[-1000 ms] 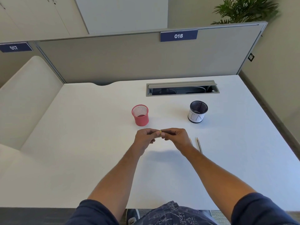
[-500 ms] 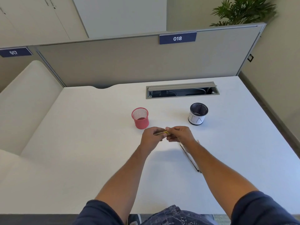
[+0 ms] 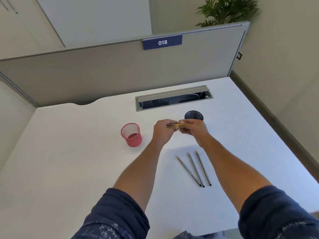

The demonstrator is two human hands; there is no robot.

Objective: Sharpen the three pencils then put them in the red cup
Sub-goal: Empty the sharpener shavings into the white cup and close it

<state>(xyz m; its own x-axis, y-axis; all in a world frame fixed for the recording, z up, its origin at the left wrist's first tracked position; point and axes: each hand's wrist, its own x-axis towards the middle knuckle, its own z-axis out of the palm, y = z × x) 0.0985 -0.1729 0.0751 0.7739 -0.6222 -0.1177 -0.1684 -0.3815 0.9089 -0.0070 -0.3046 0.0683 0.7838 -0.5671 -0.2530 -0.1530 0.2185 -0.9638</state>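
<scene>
Three grey pencils lie side by side on the white desk, tips pointing away from me: the left pencil (image 3: 189, 171), the middle pencil (image 3: 196, 169) and the right pencil (image 3: 203, 168). Above the desk, beyond the pencils, my left hand (image 3: 163, 131) and my right hand (image 3: 194, 129) meet and both pinch a small yellow object (image 3: 175, 125), mostly hidden by my fingers. It may be a sharpener. The red mesh cup (image 3: 131, 134) stands upright to the left of my left hand, with no pencil in it.
A black mesh cup (image 3: 193, 115) stands just behind my right hand, partly hidden by it. A cable slot (image 3: 173, 98) is set into the desk further back, in front of the grey partition (image 3: 103, 75). The desk's right edge (image 3: 276, 135) runs close by.
My hands have lifted and moved right, toward the black cup, still pinching the yellow object. The view has shifted, and all three pencils now show lying on the desk.
</scene>
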